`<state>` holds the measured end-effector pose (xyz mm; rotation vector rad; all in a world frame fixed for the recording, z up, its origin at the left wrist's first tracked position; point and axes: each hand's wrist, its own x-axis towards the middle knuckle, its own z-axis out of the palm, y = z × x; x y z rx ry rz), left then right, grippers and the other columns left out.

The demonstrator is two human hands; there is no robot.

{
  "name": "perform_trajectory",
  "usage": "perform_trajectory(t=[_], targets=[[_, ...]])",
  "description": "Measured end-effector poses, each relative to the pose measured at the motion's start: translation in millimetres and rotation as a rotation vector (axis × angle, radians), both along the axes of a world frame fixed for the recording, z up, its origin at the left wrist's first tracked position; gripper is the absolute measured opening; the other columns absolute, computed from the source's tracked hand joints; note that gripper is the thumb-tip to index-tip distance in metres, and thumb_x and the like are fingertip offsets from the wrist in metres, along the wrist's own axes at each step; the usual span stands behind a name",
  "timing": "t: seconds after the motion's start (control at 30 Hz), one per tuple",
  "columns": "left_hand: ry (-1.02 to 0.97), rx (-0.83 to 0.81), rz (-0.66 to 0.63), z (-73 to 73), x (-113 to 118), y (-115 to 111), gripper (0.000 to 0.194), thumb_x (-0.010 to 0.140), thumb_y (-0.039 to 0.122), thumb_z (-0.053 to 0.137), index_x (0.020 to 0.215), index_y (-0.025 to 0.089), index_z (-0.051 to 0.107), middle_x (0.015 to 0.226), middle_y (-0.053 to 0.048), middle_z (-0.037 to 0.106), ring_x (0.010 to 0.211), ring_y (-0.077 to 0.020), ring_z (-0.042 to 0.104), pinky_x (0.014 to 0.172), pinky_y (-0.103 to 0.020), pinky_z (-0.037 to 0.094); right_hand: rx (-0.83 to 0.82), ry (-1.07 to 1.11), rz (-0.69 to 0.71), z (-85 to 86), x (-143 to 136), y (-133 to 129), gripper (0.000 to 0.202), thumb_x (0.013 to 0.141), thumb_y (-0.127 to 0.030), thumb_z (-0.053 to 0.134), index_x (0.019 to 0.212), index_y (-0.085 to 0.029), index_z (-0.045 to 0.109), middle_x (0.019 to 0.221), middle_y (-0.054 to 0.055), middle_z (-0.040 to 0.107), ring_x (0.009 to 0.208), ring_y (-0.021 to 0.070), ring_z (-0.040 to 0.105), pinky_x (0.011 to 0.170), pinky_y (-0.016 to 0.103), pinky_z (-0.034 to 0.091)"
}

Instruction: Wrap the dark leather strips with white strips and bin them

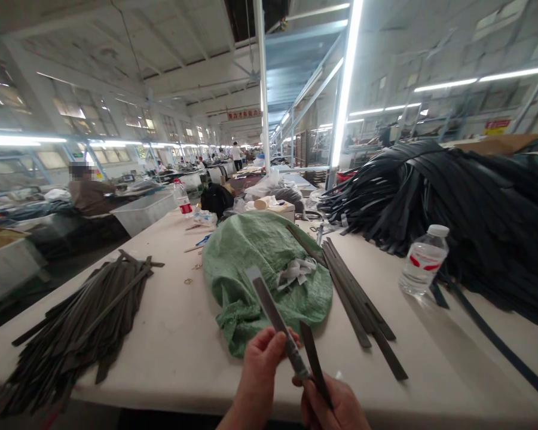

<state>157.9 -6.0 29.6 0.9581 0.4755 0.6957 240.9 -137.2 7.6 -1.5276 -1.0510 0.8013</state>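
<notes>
In front of me, my left hand (262,361) pinches a long, flat grey strip (269,301) with a pale far end. Its lower part looks shiny and wrapped, and runs down to my right hand (329,403). Those right fingers close round the strip's near end together with a dark strip (312,352) that sticks up beside it. Beyond both hands lies a green woven sack (237,257), with crumpled pale scraps (296,273) on top. Several dark strips (354,292) lie to the right of the sack, one resting partly on it.
A large heap of dark strips (85,316) covers the table's left side. At right are a water bottle (424,263) and a big pile of black straps (412,185). Another bottle (182,198) stands at the far left edge. A person (89,194) sits beyond a white bin (146,212).
</notes>
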Motion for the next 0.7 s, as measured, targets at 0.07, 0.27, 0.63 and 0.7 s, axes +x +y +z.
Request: perform_trajectory(t=[0.07, 0.27, 0.63, 0.7], targets=[[0.025, 0.015, -0.079, -5.1, -1, -11, 0.03, 0.072, 0.041, 0.076, 0.08, 0.012, 0.073, 0.069, -0.006, 0.068, 0.062, -0.0133, 0.058, 0.063, -0.024, 0.047, 0.022, 0.011, -0.033, 3.2, 1, 1, 0.059, 0.092, -0.066, 0.031, 0.096, -0.015, 0.06, 0.059, 0.001, 0.059, 0.043, 0.0121, 0.051, 0.044, 0.023, 0.039], [-0.129, -0.068, 0.092, 24.3, 0, 13, 0.036, 0.071, 0.041, 0.077, 0.097, 0.017, 0.071, 0.1, -0.008, 0.071, 0.083, -0.0183, 0.066, 0.079, -0.028, 0.05, -0.042, -0.014, -0.026, -1.1, -4, -1, 0.052, 0.095, -0.059, 0.035, 0.096, -0.014, 0.061, 0.06, 0.001, 0.06, 0.044, 0.0126, 0.053, 0.047, 0.023, 0.041], [-0.152, -0.211, 0.068, 10.8, -12, 10, 0.04, 0.07, 0.041, 0.079, 0.098, 0.014, 0.069, 0.101, -0.009, 0.07, 0.079, -0.0174, 0.067, 0.066, -0.024, 0.051, -0.069, -0.055, 0.027, -2.8, -12, 12, 0.049, 0.096, -0.056, 0.037, 0.1, -0.014, 0.063, 0.061, 0.001, 0.061, 0.046, 0.0133, 0.055, 0.047, 0.024, 0.044], [-0.179, -0.213, 0.123, 20.3, -16, 25, 0.04, 0.069, 0.042, 0.079, 0.097, 0.015, 0.069, 0.103, -0.009, 0.07, 0.084, -0.0192, 0.068, 0.072, -0.026, 0.052, -0.083, -0.058, 0.039, -5.4, -14, 14, 0.05, 0.095, -0.056, 0.037, 0.1, -0.014, 0.063, 0.061, 0.001, 0.061, 0.046, 0.0136, 0.055, 0.047, 0.024, 0.044]])
